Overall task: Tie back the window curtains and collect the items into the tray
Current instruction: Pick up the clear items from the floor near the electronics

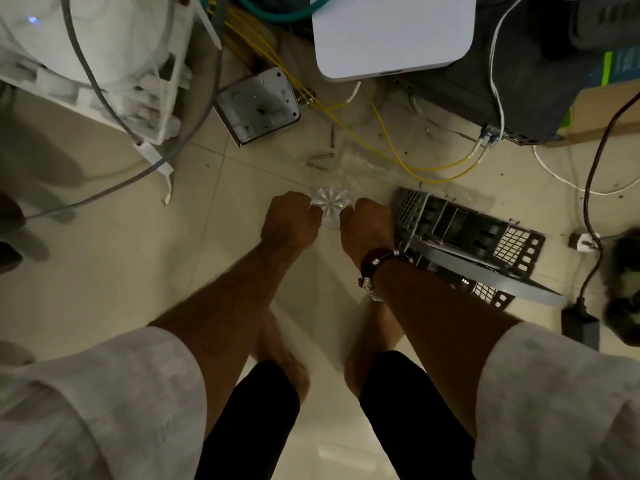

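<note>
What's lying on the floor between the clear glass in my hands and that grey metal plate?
Three loose screws on bare tile, seen in the head view.

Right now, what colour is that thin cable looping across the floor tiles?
Yellow: the thin cable shows best in the head view, just beyond both hands.

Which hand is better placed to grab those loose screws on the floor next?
Left, marginally. Both hands grip the clear plastic cup, but the screws lie ahead and slightly left of it, closer to the left hand than the right hand. The right could hold the cup alone.
</note>
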